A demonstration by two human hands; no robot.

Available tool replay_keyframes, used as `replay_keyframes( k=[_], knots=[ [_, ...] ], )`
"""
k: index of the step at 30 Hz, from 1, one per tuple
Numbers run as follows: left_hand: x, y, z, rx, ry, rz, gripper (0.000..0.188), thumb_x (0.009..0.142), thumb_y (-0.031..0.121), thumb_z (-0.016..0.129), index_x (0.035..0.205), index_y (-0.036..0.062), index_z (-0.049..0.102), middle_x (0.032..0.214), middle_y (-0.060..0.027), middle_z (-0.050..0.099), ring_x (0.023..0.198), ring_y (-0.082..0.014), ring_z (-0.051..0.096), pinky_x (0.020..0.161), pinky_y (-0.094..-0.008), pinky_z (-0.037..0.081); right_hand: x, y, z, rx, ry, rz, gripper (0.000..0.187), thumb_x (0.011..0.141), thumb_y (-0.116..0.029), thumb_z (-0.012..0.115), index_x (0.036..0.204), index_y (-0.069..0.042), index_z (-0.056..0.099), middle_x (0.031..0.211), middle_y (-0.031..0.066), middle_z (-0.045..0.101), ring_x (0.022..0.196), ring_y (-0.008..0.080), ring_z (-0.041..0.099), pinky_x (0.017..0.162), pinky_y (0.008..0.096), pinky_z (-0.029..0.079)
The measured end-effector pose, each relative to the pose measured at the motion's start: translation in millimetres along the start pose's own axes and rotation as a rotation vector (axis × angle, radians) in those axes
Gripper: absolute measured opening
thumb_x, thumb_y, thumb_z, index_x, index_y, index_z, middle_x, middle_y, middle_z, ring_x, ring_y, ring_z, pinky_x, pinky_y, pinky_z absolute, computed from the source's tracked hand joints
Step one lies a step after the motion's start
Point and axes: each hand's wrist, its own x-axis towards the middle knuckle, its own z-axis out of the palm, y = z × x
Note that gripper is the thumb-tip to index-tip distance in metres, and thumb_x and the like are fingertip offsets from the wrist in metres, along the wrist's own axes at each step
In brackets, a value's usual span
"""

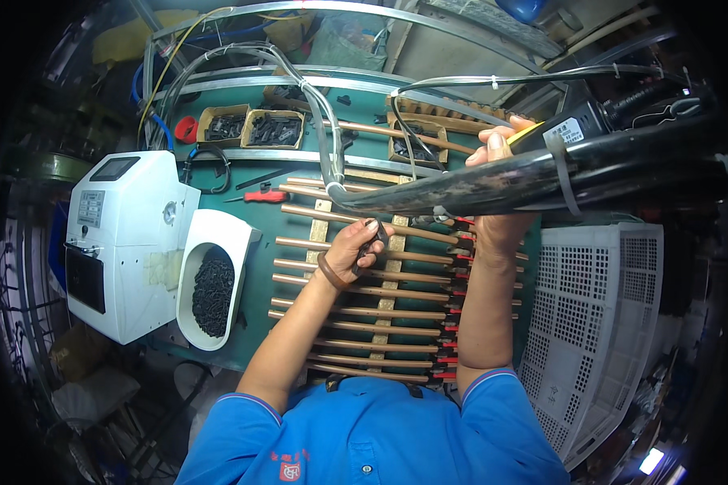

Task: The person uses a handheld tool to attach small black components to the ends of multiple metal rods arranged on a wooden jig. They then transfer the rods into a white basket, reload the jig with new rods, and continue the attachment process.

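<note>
My left hand is closed around a small dark part above the middle of a row of copper tubes. The tubes lie side by side across wooden strips, with black and red fittings at their right ends. My right hand reaches up at the right, its fingers against a black and yellow power tool. A thick black cable bundle crosses in front of that hand and hides much of its grip.
At left, a white machine stands beside a white bowl of small black pieces. Cardboard boxes of black parts and a red-handled screwdriver lie farther back. A white plastic crate is at right. Metal rails cross behind.
</note>
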Motion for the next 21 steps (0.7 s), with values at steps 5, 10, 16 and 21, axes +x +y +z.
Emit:
replay_keyframes(
  k=[5,10,16,21],
  knots=[
    [5.0,-1.8,-13.7,0.134,0.104,0.103,0.011,0.089,0.011,0.063,0.091,0.0044,0.055,0.088,-0.0088,0.065,0.059,-0.0051,0.054,0.038,-0.0138,0.037,-5.6,10.6,1.1,-0.004,0.028,0.021,0.026,0.088,0.000,0.056,0.113,0.000,0.051,0.087,0.0094,0.059,0.064,0.0078,0.057,0.056,0.0197,0.051],
    [-1.6,8.8,-3.6,0.326,0.241,0.056,0.015,0.085,0.008,0.068,0.095,0.0026,0.059,0.088,-0.0055,0.065,0.060,-0.0042,0.054,0.038,-0.0140,0.035,-16.3,8.4,10.2,-0.022,0.104,0.042,0.026,0.088,-0.003,0.057,0.113,0.001,0.051,0.083,0.0082,0.059,0.065,0.0084,0.057,0.060,0.0209,0.051],
    [-3.2,12.6,-1.5,0.194,0.171,0.075,0.016,0.088,0.008,0.064,0.102,0.0027,0.058,0.094,-0.0036,0.065,0.062,-0.0019,0.050,0.038,-0.0120,0.034,-14.3,-0.1,14.5,0.124,0.078,0.069,0.028,0.088,-0.003,0.057,0.114,0.002,0.051,0.083,0.0078,0.059,0.065,0.0081,0.056,0.064,0.0216,0.050],
    [-1.4,14.1,-8.1,0.106,0.167,-0.009,0.020,0.084,0.007,0.068,0.102,0.0039,0.059,0.088,-0.0031,0.066,0.058,-0.0029,0.049,0.037,-0.0140,0.033,-12.9,10.1,10.9,0.124,0.119,0.067,0.028,0.087,-0.002,0.057,0.114,0.002,0.050,0.084,0.0081,0.059,0.066,0.0081,0.056,0.066,0.0218,0.050]
  ],
)
